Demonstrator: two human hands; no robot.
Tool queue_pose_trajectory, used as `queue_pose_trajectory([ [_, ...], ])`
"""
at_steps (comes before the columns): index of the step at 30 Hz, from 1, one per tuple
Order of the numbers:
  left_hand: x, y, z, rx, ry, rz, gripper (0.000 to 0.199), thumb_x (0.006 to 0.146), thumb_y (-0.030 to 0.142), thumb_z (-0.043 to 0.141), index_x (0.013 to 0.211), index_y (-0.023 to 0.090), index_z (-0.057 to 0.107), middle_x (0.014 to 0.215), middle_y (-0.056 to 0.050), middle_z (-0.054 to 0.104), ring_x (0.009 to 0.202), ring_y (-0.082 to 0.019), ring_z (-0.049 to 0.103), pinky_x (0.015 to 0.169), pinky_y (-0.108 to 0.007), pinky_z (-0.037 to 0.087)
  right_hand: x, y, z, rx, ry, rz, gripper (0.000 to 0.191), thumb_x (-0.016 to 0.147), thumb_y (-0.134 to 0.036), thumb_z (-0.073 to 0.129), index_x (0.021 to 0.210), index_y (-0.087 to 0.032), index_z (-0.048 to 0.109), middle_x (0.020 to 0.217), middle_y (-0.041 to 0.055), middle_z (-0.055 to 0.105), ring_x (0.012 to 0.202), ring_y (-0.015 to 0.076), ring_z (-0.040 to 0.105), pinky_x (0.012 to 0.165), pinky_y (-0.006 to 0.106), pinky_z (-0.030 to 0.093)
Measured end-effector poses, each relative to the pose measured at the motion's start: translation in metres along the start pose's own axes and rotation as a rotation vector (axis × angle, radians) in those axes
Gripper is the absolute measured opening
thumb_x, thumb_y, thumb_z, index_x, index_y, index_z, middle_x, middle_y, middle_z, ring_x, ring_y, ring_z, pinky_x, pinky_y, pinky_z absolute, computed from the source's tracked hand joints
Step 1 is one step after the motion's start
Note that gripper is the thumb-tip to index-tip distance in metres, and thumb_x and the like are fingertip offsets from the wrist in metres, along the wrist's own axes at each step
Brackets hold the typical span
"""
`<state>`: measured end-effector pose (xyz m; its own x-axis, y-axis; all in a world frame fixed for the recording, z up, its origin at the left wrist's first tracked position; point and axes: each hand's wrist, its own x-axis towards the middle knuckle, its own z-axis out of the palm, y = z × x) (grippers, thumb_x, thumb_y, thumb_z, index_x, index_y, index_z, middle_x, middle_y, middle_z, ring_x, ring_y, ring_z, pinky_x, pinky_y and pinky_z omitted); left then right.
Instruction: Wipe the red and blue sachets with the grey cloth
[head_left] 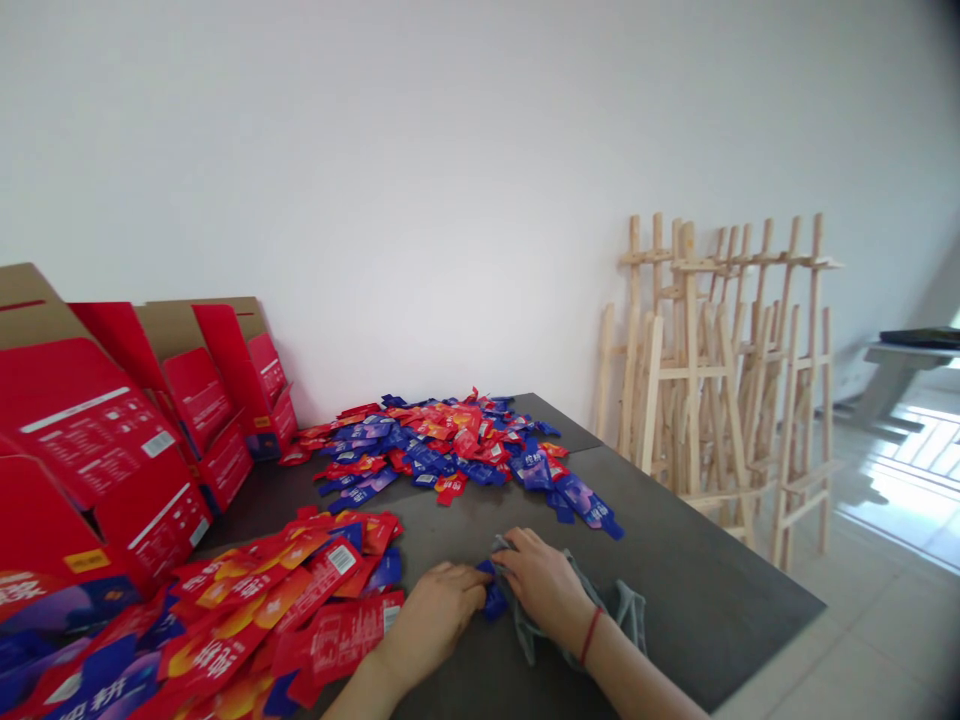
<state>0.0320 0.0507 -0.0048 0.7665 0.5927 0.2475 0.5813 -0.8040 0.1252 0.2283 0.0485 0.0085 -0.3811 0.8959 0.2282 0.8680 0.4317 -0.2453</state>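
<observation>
My left hand (pixel 436 618) rests on the dark table top (pixel 675 590), with its fingers closed on a small blue sachet (pixel 492 592). My right hand (pixel 543 585), with a red string around its wrist, presses on a crumpled grey cloth (pixel 571 622) right beside the sachet. The cloth's edge shows at the fingertips, and part of the sachet is hidden by my hands. Behind them lies a loose heap of red and blue sachets (pixel 439 452). To my left hand's side is a spread of larger flat red packets (pixel 277 610).
Open red cardboard cartons (pixel 97 440) stand along the table's left side against the white wall (pixel 420 180). Several wooden easels (pixel 720 380) lean beyond the table's right edge. A grey side table (pixel 900 370) stands far right on a tiled floor (pixel 870 620).
</observation>
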Motion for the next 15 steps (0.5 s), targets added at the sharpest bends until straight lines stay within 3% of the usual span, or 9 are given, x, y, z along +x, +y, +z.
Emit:
queue_pose_trajectory([
  [5,0.001,-0.001,-0.004,0.041,-0.03,0.012,0.021,0.091,0.012,0.043,0.088,0.022,0.062,0.104,-0.003,0.068,0.097,-0.016,0.062,0.083,-0.03,0.042,0.009,-0.001,0.008,-0.012,-0.045,0.013,0.028,0.086,-0.018,0.049,0.102,-0.03,0.069,0.103,0.0027,0.06,0.101,0.0171,0.052,0.084,0.024,0.041],
  [8,0.0,-0.003,-0.003,0.026,-0.025,0.01,0.019,0.09,0.012,0.045,0.091,0.022,0.062,0.11,-0.002,0.067,0.102,-0.016,0.061,0.086,-0.03,0.043,0.009,0.011,0.008,-0.023,-0.018,0.075,0.027,0.086,-0.018,0.049,0.099,-0.028,0.07,0.103,0.0043,0.06,0.101,0.0187,0.053,0.083,0.026,0.041],
  [12,-0.001,-0.004,0.0,0.018,0.037,-0.023,0.02,0.09,0.01,0.047,0.098,0.022,0.06,0.123,-0.002,0.062,0.112,-0.016,0.057,0.094,-0.032,0.042,0.004,0.03,0.008,-0.021,0.033,0.152,0.028,0.087,-0.017,0.047,0.103,-0.026,0.069,0.104,0.0051,0.061,0.101,0.0189,0.055,0.084,0.026,0.041],
  [15,-0.001,-0.002,0.0,0.013,0.104,-0.053,0.025,0.089,0.006,0.044,0.101,0.022,0.059,0.119,-0.003,0.064,0.109,-0.016,0.058,0.101,-0.036,0.037,-0.001,0.041,0.012,-0.019,0.07,0.204,0.029,0.089,-0.018,0.045,0.105,-0.024,0.068,0.104,0.0066,0.061,0.1,0.0192,0.056,0.085,0.026,0.042],
])
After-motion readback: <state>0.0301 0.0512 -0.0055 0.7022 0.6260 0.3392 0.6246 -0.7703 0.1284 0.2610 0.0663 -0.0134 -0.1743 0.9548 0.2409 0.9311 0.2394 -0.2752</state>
